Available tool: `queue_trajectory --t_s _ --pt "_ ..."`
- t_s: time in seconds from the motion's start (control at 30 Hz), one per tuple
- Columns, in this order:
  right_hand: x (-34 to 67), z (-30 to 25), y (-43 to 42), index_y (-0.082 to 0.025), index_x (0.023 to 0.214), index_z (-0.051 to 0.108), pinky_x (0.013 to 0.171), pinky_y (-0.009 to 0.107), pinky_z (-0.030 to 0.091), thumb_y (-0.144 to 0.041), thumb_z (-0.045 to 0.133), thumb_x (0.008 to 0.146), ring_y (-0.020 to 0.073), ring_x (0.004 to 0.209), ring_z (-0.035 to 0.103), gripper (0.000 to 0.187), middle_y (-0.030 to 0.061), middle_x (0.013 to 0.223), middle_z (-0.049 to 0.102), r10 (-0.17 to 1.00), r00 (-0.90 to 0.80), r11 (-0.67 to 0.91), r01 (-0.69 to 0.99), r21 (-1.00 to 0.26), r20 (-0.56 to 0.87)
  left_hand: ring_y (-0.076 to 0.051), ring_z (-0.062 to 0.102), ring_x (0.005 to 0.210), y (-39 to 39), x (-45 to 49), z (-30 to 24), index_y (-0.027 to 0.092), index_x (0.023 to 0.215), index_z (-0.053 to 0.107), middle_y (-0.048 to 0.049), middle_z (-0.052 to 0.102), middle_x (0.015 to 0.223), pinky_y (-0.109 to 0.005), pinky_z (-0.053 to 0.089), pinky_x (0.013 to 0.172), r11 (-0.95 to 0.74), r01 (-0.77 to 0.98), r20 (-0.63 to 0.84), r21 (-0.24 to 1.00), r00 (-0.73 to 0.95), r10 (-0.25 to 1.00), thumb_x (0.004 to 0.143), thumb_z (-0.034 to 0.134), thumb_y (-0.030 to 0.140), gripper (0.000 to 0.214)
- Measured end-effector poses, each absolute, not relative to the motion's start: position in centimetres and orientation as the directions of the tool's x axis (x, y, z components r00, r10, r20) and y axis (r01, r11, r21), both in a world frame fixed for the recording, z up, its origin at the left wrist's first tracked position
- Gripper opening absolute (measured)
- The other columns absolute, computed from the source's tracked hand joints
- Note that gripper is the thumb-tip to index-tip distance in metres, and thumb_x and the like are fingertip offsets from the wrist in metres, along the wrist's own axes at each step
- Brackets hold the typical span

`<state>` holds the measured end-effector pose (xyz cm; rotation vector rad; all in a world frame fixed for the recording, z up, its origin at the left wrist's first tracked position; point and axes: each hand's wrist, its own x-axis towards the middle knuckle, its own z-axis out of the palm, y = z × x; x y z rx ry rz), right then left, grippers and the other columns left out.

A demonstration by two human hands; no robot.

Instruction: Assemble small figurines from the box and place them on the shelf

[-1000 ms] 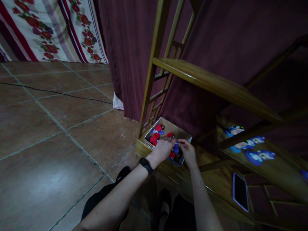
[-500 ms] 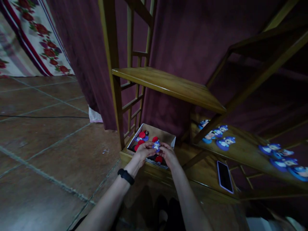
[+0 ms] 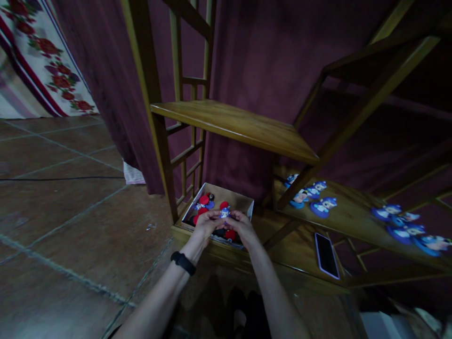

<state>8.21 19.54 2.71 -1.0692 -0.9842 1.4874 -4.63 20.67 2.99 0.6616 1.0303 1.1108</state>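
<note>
A small purple-and-white figurine [image 3: 225, 213] is pinched between my two hands, over an open cardboard box [image 3: 248, 207]. My left hand [image 3: 205, 224], with a black band on its wrist, closes on the figurine's left side. From the right, my right hand [image 3: 243, 225] grips it with thumb and fingers. Inside the box lie several red, black and purple pieces, such as a red round piece [image 3: 204, 200] at the back left. My hands hide part of the box's contents.
The box stands on the low ledge of a wooden shelf unit, beneath a wooden shelf board [image 3: 233, 123]. Several blue and purple figurines [image 3: 323, 206] stand on a board to the right. A phone [image 3: 326, 255] lies on the ledge. An upright post [image 3: 151, 113] rises at the left.
The whole view has shifted slightly, so the shelf and figurines appear further left. Both hands still hold the figurine over the box, with the right fingers drawn closer around it.
</note>
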Motion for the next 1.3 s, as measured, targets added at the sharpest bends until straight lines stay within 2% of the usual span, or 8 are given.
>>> queue_trajectory --t_s 0.23,0.47,0.63,0.77,0.97,1.13,1.3 --pt "8.2 1.7 19.8 -0.016 0.079 0.063 0.06 0.028 0.049 -0.035 0.076 0.051 0.0143 0.065 0.06 0.036 0.0022 0.078 0.065 0.981 -0.096 -0.188 -0.307 -0.933 -0.166 -0.012 0.061 0.05 20.5 -4.7 3.3 0.009 0.07 0.065 -0.0038 0.067 0.06 -0.024 0.052 0.054 0.345 -0.399 -0.362 0.85 0.033 0.931 0.047 0.079 0.008 0.028" --pt "7.7 1.7 19.4 -0.017 0.086 0.064 0.064 0.028 0.05 -0.036 0.073 0.058 0.013 0.066 0.06 0.035 0.0028 0.079 0.066 0.975 -0.08 -0.224 -0.362 -0.905 -0.21 -0.012 0.063 0.055 20.3 -5.4 3.6 0.01 0.072 0.066 -0.0052 0.067 0.063 -0.022 0.054 0.058 0.406 -0.45 -0.399 0.796 0.115 0.91 0.062 0.069 0.002 0.013" --pt "7.4 2.0 19.1 -0.019 0.087 0.065 0.065 0.027 0.049 -0.035 0.071 0.059 0.0143 0.07 0.061 0.032 0.0021 0.081 0.067 0.973 -0.063 -0.229 -0.334 -0.914 -0.22 -0.011 0.062 0.055 20.0 -5.4 3.9 0.01 0.069 0.064 -0.004 0.065 0.062 -0.023 0.054 0.059 0.39 -0.484 -0.41 0.783 0.07 0.909 0.065 0.066 0.002 0.009" --pt "7.2 1.9 18.7 -0.019 0.084 0.066 0.067 0.028 0.048 -0.036 0.069 0.059 0.0154 0.073 0.061 0.03 0.0015 0.081 0.067 0.98 -0.03 -0.199 -0.289 -0.936 -0.199 -0.01 0.062 0.055 19.7 -5.3 3.7 0.01 0.07 0.064 -0.0044 0.065 0.063 -0.023 0.054 0.058 0.363 -0.466 -0.38 0.807 0.063 0.923 0.065 0.067 0.004 0.008" --pt "6.8 1.9 17.7 -0.017 0.074 0.067 0.071 0.029 0.048 -0.034 0.069 0.058 0.0154 0.07 0.061 0.023 0.0016 0.075 0.066 0.985 -0.036 -0.171 -0.315 -0.933 -0.168 -0.011 0.062 0.055 18.7 -5.6 3.4 0.008 0.068 0.065 -0.0045 0.064 0.062 -0.024 0.055 0.058 0.332 -0.448 -0.346 0.83 0.053 0.937 0.065 0.066 0.004 0.006" --pt "6.3 2.3 16.4 -0.018 0.083 0.067 0.069 0.029 0.047 -0.037 0.068 0.059 0.016 0.07 0.061 0.03 0.0015 0.077 0.066 0.984 -0.033 -0.174 -0.328 -0.928 -0.173 -0.011 0.061 0.055 17.6 -5.8 3.7 0.01 0.068 0.064 -0.0038 0.064 0.063 -0.024 0.054 0.058 0.302 -0.445 -0.318 0.843 0.041 0.947 0.062 0.07 0.01 0.009" --pt "5.6 2.9 15.1 -0.022 0.088 0.066 0.077 0.031 0.045 -0.033 0.07 0.058 0.0175 0.08 0.06 0.032 0.0002 0.086 0.067 0.999 0.03 -0.016 -0.262 -0.965 -0.025 -0.011 0.059 0.052 16.5 -5.8 3.5 0.012 0.068 0.063 0.0001 0.062 0.058 -0.026 0.051 0.058 0.18 -0.344 -0.203 0.921 -0.03 0.979 0.057 0.073 0.017 0.016"
